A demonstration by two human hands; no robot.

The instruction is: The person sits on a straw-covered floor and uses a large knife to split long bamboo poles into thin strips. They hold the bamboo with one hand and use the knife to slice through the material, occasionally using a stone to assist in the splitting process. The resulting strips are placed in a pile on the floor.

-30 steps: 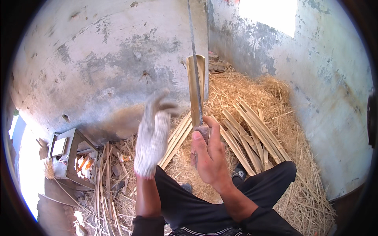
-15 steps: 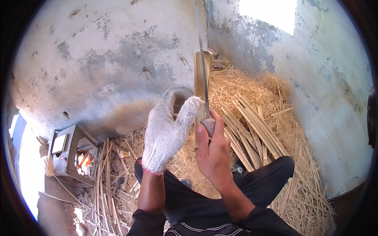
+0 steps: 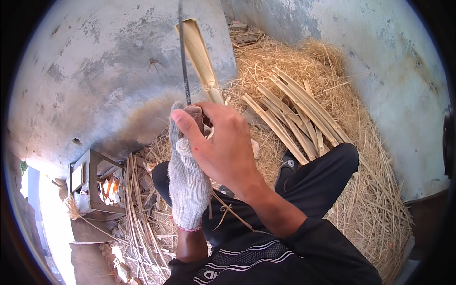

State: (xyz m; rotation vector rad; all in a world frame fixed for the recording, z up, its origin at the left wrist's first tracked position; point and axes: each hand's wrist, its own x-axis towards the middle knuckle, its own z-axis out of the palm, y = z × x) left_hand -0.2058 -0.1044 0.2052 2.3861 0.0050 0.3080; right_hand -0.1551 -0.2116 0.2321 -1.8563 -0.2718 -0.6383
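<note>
A long knife with a thin dark blade (image 3: 184,61) points upward, its brownish wooden handle (image 3: 194,113) between my hands. My right hand (image 3: 225,147) is bare and closed around the handle, its thumb lying across the glove. My left hand (image 3: 187,190), in a grey-white knit glove with a red cuff edge, is closed close against the handle. Most of its grip is hidden behind my right hand, so I cannot make out what it holds. Just beyond, a split half of bamboo (image 3: 200,59) tilts up to the left, its lower part hidden behind my right hand.
Several split bamboo pieces (image 3: 299,116) lie on straw (image 3: 304,61) beyond my right knee. A boxy frame (image 3: 97,183) stands at left near long thin strips (image 3: 135,204). A curled strip (image 3: 225,209) crosses my lap. Weathered walls (image 3: 118,76) enclose the corner.
My gloved hand has closed in against my right hand, which moved left with the knife. The split bamboo now tilts left instead of standing nearly upright. The view has shifted too.
</note>
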